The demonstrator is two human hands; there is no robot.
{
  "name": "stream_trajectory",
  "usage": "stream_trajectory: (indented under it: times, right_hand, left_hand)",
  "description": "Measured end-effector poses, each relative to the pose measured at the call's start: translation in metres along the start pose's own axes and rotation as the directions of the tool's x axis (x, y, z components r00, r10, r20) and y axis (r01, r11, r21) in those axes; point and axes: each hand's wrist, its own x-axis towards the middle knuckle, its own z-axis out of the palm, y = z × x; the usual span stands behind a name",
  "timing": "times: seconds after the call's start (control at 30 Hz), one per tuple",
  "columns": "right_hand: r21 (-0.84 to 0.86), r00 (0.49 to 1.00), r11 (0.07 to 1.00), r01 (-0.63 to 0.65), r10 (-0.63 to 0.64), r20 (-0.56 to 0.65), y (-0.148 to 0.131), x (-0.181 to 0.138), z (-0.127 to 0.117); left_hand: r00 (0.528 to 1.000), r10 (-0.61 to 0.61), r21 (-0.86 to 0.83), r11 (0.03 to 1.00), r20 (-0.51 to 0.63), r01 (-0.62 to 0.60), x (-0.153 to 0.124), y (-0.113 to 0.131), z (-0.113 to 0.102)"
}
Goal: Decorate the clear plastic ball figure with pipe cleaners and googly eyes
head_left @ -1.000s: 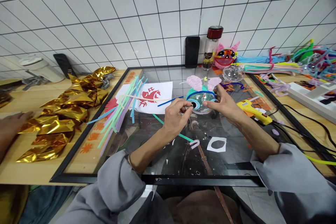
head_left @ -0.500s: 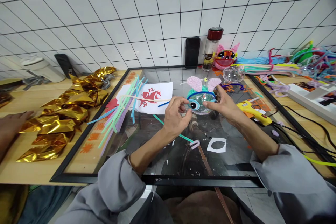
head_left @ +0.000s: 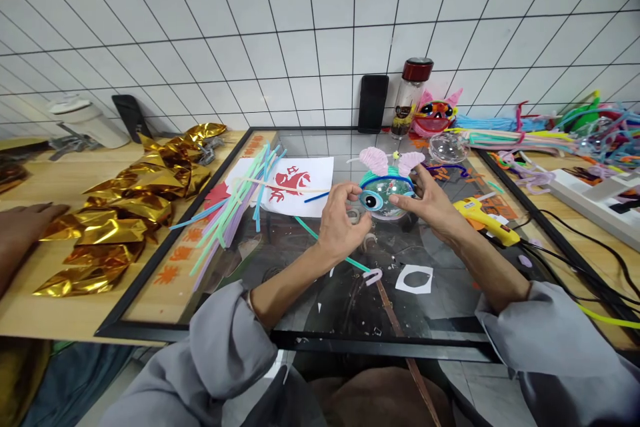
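Observation:
A clear plastic ball [head_left: 391, 188] with a green top, a blue band, pink pipe-cleaner ears [head_left: 374, 160] and a round blue-and-black eye [head_left: 371, 201] is held between both hands just over the glass panel. My left hand [head_left: 344, 219] curves round its left side, fingertips at the eye. My right hand [head_left: 435, 203] grips the right side, with the thumb across the front and the fingers behind. Below them lie a white paper piece with a round hole [head_left: 415, 279] and a green pipe cleaner [head_left: 357, 264] ending in a pale loop.
Pipe cleaners [head_left: 239, 203] lie over a red-printed sheet [head_left: 295, 185] on the left. At right are a yellow glue gun [head_left: 487, 219], cords and a white power strip [head_left: 595, 203]. A bottle [head_left: 411, 99], phone [head_left: 373, 103] and pink cat-like figure [head_left: 434, 115] stand behind. Another person's hand [head_left: 30, 233] rests near gold foil [head_left: 115, 217].
The view has shifted slightly, so everything sits a little differently in the picture. Both hands keep hold of the ball, with hardly any change in their grip.

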Motion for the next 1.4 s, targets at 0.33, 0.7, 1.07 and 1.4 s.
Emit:
stream_trajectory:
  times: [0.33,0.7,1.07,1.4]
  right_hand:
    - [0.063,0.999,0.998,-0.023,0.024,-0.025,-0.002,0.000,0.003]
    - [0.080,0.999,0.996,-0.029,0.033,-0.043,-0.003,-0.001,0.002]
    - [0.137,0.948,0.991,-0.001,0.045,-0.316,-0.003,0.004,-0.029]
    - [0.035,0.754,0.963,0.267,-0.186,-0.630,0.007,0.008,-0.056]
  left_hand:
    - [1.000,-0.004,0.005,1.000,0.013,0.004,0.000,0.001,0.000]
    - [1.000,0.017,0.007,1.000,-0.001,-0.017,-0.001,-0.001,0.002]
    - [0.999,0.040,0.013,0.999,-0.035,-0.040,-0.001,0.002,-0.003]
    - [0.984,0.146,0.044,0.989,-0.106,-0.142,-0.002,0.008,-0.009]
